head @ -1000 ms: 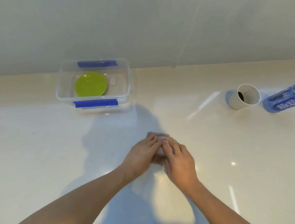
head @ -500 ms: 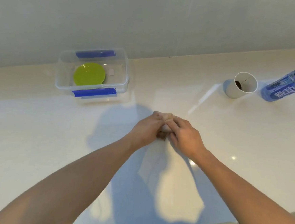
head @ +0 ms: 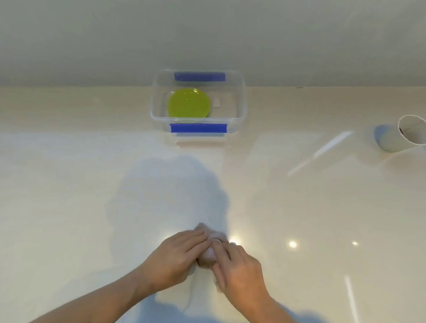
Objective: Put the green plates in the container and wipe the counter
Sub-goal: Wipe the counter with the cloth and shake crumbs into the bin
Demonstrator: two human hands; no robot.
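- Change since the earlier frame: the two hands and the wad between them now sit closer to the near edge of the counter, and the clear box appears farther off toward 12 o'clock; much of this shift may be head motion.
- The left hand point(head: 175, 260) and the right hand point(head: 238, 269) meet over a small pale crumpled wad, apparently a tissue or cloth point(head: 210, 254), pressed on the glossy cream stone counter point(head: 58, 211). Two hands on one wad suggests bunching it for a firmer wiping pad.
- Finger state: the left hand's fingers lie together, curved over the wad; the right hand's fingertips pinch its near side. How tightly either one clamps cannot be told.
- The round lime-green plastic plate point(head: 188, 103) lies flat inside the clear rectangular plastic container with blue latches point(head: 241, 100), at 12 o'clock from the hands and against the back wall. Whether more than one plate is stacked there cannot be told. The placing step looks done; wiping is judged the step in hand.
- A white paper cup lying on its side point(head: 403, 135) rests at 2 o'clock, well apart from the hands, a blue object at the frame edge just beside it.
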